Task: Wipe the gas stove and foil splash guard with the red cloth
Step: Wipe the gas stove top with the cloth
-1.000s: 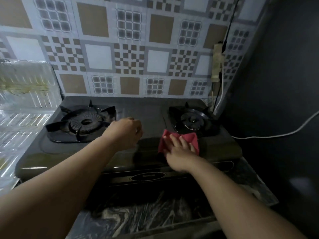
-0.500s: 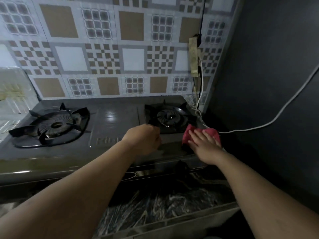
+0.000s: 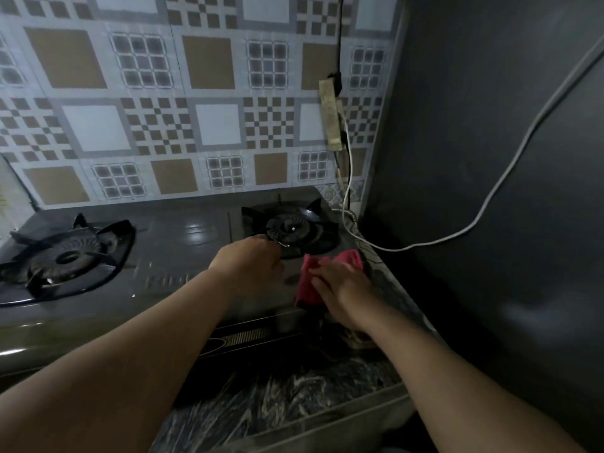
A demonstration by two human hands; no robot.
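A dark two-burner gas stove [image 3: 183, 243] stands against the tiled wall. The red cloth [image 3: 309, 282] lies on its front right corner, just in front of the right burner [image 3: 289, 228]. My right hand [image 3: 343, 289] presses flat on the cloth, fingers spread over it. My left hand [image 3: 248, 261] rests as a loose fist on the stove top, touching the right burner's front edge. The left burner [image 3: 65, 256] is uncovered. Only a sliver of the foil splash guard [image 3: 9, 191] shows at the far left edge.
A white cable [image 3: 490, 197] runs along the dark right wall [image 3: 490, 125] to a power strip [image 3: 330, 116] hanging on the tiles. A metal gas hose [image 3: 351, 220] sits behind the stove's right side. A marbled counter [image 3: 277, 403] lies below the stove front.
My right hand slid the red cloth from the middle front of the stove to its right front corner. My left hand followed rightward to the right burner. The view turned right.
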